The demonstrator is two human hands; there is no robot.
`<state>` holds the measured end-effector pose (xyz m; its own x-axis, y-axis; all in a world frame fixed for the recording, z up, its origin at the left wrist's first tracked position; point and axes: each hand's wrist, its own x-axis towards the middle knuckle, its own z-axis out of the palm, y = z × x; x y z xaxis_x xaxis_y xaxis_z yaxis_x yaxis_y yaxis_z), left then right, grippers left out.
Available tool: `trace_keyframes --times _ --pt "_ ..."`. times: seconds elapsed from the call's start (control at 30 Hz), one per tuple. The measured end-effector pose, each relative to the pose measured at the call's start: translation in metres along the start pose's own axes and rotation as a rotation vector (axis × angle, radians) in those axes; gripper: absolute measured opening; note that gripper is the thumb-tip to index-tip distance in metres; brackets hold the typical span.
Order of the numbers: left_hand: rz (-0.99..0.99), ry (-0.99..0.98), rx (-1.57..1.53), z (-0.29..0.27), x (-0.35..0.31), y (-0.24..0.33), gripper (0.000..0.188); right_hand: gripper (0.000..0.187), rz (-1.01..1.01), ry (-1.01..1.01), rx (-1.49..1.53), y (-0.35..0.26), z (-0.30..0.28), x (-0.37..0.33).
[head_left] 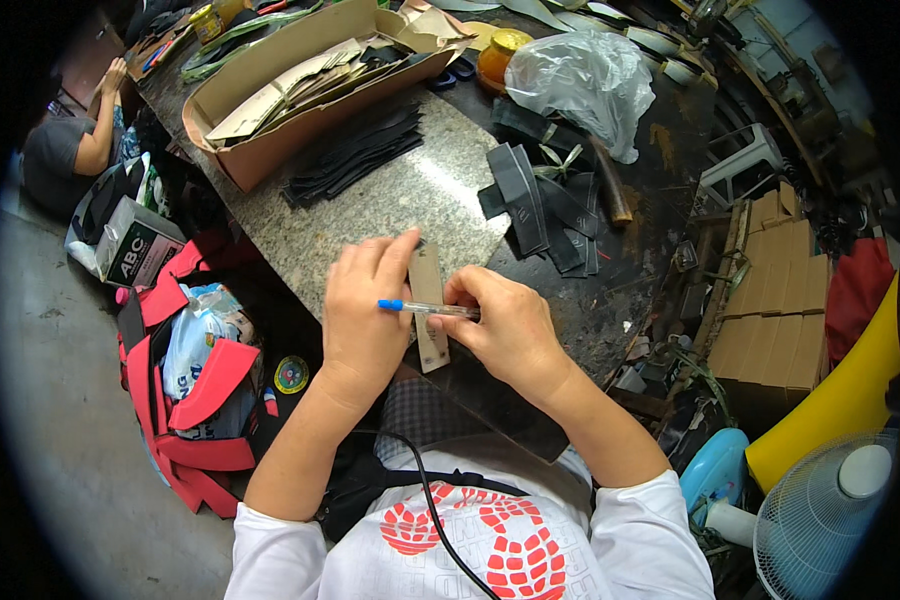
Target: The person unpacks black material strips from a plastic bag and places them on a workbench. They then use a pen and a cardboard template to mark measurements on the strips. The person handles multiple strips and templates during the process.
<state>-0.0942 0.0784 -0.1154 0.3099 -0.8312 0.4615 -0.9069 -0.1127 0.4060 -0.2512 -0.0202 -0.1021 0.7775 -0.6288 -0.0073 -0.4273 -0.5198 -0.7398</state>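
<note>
A clear-barrelled pen [430, 308] with a blue end lies across my right hand's fingertips, its blue end pointing left. My right hand [505, 325] is closed on this pen. Beneath the pen is a narrow beige strip [427, 275], like a cardboard template, on the near part of the stone slab [350, 245]. Flat along the strip's left side rests my left hand [365, 305], fingers stretched out. The blue end of the pen reaches it. Farther off on the slab is a stack of thin black strips [355, 155]. Dark strap pieces [545, 210] lie to the right.
An open cardboard box [245, 160] of flat templates stands at the far left. A plastic bag [585, 85], an orange-lidded jar [500, 60] and a wooden handle [612, 185] are at the far right. A fan [820, 520] stands lower right; another person [65, 150] sits left.
</note>
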Motion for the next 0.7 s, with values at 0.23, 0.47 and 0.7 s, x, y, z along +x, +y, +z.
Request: trace_keyframes --times 0.23,0.47,0.7 --pt "-0.372 -0.113 -1.112 0.024 0.038 0.032 0.049 0.02 0.088 0.088 0.946 0.033 -0.021 0.0" --pt "-0.027 -0.12 -0.41 0.044 0.089 0.022 0.063 0.014 0.172 0.329 0.415 0.077 -0.075 0.017" --pt "0.04 -0.176 -0.17 0.064 0.105 0.013 0.052 0.009 -0.011 0.633 0.229 0.087 -0.057 0.016"
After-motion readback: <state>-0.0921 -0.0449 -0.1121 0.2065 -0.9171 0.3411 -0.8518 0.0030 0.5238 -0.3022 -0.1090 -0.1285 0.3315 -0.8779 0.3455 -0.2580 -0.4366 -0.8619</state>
